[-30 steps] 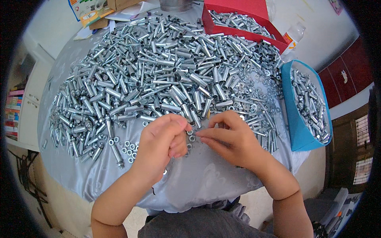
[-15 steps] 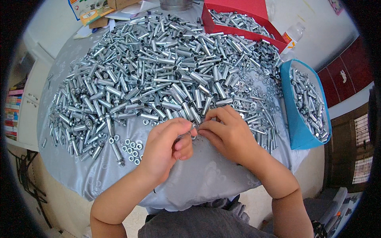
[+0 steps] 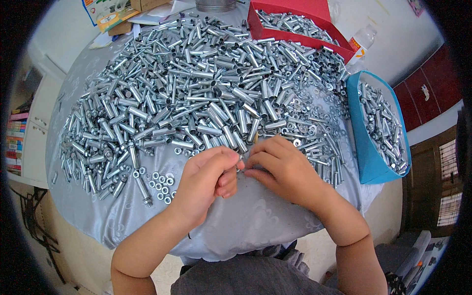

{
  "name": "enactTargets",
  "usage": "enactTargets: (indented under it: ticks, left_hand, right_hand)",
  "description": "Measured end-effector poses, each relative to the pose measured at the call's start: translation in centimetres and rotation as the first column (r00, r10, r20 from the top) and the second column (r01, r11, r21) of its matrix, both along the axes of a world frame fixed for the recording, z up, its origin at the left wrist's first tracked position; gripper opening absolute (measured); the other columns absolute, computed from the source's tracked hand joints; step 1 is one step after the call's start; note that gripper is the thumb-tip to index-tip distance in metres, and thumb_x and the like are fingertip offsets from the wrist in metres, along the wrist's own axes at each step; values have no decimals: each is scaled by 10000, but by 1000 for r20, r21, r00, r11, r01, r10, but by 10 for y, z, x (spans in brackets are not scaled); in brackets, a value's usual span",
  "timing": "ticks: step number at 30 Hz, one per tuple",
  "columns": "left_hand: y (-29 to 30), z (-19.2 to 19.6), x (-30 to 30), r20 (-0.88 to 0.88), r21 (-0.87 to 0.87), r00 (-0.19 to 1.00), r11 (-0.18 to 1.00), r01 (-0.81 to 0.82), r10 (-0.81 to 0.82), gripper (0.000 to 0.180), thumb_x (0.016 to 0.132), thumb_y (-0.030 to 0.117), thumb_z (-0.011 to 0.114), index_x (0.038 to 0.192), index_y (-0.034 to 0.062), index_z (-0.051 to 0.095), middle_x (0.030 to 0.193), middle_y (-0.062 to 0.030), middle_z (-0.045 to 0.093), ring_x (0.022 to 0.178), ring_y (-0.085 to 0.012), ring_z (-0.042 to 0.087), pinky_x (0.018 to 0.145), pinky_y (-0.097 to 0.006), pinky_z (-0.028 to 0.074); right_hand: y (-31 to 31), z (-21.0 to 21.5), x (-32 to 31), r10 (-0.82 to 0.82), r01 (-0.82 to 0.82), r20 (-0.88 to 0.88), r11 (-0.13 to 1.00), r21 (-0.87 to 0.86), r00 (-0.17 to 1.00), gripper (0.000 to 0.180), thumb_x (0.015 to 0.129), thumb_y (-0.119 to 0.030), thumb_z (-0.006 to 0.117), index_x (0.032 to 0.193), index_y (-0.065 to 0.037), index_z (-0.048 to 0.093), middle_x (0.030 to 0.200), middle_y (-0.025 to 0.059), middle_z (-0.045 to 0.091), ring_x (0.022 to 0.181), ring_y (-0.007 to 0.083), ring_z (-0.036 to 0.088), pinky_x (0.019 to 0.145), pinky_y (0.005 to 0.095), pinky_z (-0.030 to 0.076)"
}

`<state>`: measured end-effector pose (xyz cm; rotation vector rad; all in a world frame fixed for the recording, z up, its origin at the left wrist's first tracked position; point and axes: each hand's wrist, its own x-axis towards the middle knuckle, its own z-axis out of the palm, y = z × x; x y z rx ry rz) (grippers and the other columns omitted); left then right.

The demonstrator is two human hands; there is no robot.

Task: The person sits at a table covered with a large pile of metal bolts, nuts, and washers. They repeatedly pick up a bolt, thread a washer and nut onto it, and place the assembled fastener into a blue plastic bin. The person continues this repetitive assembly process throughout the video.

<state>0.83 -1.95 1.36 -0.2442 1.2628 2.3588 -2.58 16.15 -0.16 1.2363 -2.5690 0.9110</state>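
Observation:
My left hand (image 3: 209,179) is closed in a fist-like pinch, thumb on top, just over the near part of the table. A small shiny metal part (image 3: 241,158) peeks out at its fingertips; most of it is hidden. My right hand (image 3: 278,164) is close beside it, fingers curled and pressed together toward that part. What these fingers hold, if anything, is out of sight. Beyond both hands spreads a big heap of silver metal sleeves (image 3: 216,110) and bolts. Left of my left hand lie several loose hex nuts (image 3: 158,186) and one sleeve anchor bolt (image 3: 142,189).
A silvery cloth (image 3: 246,221) covers the round table. Flat washers (image 3: 314,105) and thin bolts (image 3: 327,152) lie toward the right. A blue bin (image 3: 366,162) of assembled anchors stands at the right edge. Farther back are a red box (image 3: 300,42) of metal parts, a plastic bottle (image 3: 361,42) and a metal bucket (image 3: 215,6).
The fingers of my right hand have shifted slightly beside the left fingertips. My left hand stays nearly in place, still closed. The heap looks unchanged, and the whole view has shifted a little.

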Motion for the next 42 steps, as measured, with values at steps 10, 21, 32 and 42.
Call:
enactTargets:
  ticks: [10,21,32,42]
  left_hand:
    - [4,-6,2,-102,-193,988,976,97,-118,169,858,156,522,839,-7,563,589,8,460,508,-53,401,464,-198,318]
    - [0,-7,3,-139,-113,967,974,198,-213,142,844,134,528,832,-2,567,640,3,481,528,-56,422,475,-198,344]
    - [2,-4,0,-24,17,972,972,234,-233,255,849,249,573,884,-3,575,616,15,453,514,-58,396,491,-220,344]
    - [5,-5,3,-12,19,974,974,227,-227,305,846,258,582,965,-22,556,652,12,462,536,-60,405,501,-224,351]
  right_hand:
    - [3,14,13,131,222,573,834,-505,809,120,770,-49,638,862,-19,567,835,54,585,749,109,561,667,228,450]
    - [4,13,12,190,137,551,856,-498,813,119,781,-76,635,870,-19,582,806,50,581,728,112,560,643,237,447]
    - [5,19,11,64,47,280,926,-374,958,135,732,-56,661,851,-14,614,818,79,607,704,194,576,602,273,450]
    - [4,18,11,50,61,301,934,-351,952,166,734,-61,664,886,-29,606,740,74,566,648,169,546,552,264,431]
